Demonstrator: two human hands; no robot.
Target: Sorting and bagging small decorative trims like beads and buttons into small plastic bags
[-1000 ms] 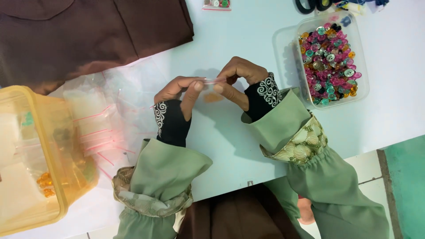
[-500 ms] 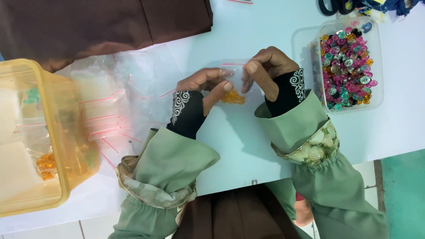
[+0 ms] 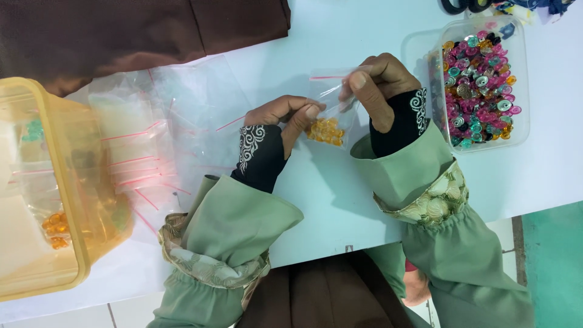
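Two hands meet over the middle of a white bench (image 3: 340, 200), both pinching one small clear bag (image 3: 331, 106). The left hand (image 3: 282, 115) has its grip pressed together, thumb and fingertips closed on the bag's lower left edge. The right hand (image 3: 379, 79) is likewise closed, thumb and forefinger nipping the bag's upper right side just under its red zip strip. The bag is thin, glossy and crinkled, held a little above the bench, and a cluster of amber beads (image 3: 326, 132) sits in its bottom corner. Both wrists wear black cuffs with white scroll embroidery under loose sage-green sleeves. To the right, near the right hand, stands a clear plastic tub (image 3: 519, 91) with rounded corners, filled with small pink, teal and gold beads. To the left, a loose pile of empty bags (image 3: 152, 140) with red strips lies flat, partly overlapping. At the far left edge sits a translucent yellow box (image 3: 73, 200), holding a few amber beads. Dark brown cloth (image 3: 121, 30) covers the bench's top left. Bare white surface lies between the hands and the tub, and along the near edge.
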